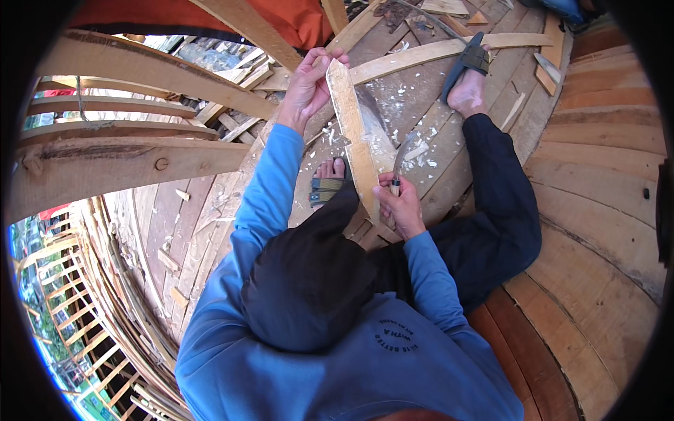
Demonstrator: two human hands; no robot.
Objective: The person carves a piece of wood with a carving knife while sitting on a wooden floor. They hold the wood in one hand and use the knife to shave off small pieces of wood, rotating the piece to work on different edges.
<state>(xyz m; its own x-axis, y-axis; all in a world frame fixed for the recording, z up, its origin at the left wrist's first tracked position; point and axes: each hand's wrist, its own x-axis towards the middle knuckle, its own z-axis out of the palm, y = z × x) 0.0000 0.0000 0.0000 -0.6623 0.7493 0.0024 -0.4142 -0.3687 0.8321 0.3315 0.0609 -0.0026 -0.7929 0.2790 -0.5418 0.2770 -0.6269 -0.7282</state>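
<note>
A narrow, rough-faced wooden strip [356, 137] slants between my hands, its pointed end far from me. My left hand [309, 88] is closed at the strip's far end, the thumb and fingers pinching its edge. Nearer my body, my right hand [402, 207] is closed round the short handle of a curved-blade knife [398, 165]. The blade points away from me, just right of the strip. Fingers of that same hand also touch the strip's near end. Part of the right grip is hidden by its own fingers.
Pale shavings [421, 151] litter the plank floor [449, 182]. A long curved timber [400, 59] lies across it, beneath my sandaled right foot [469, 91]. Thick ribs [126, 168] stand at left, and a planked wall [597, 210] curves up at right.
</note>
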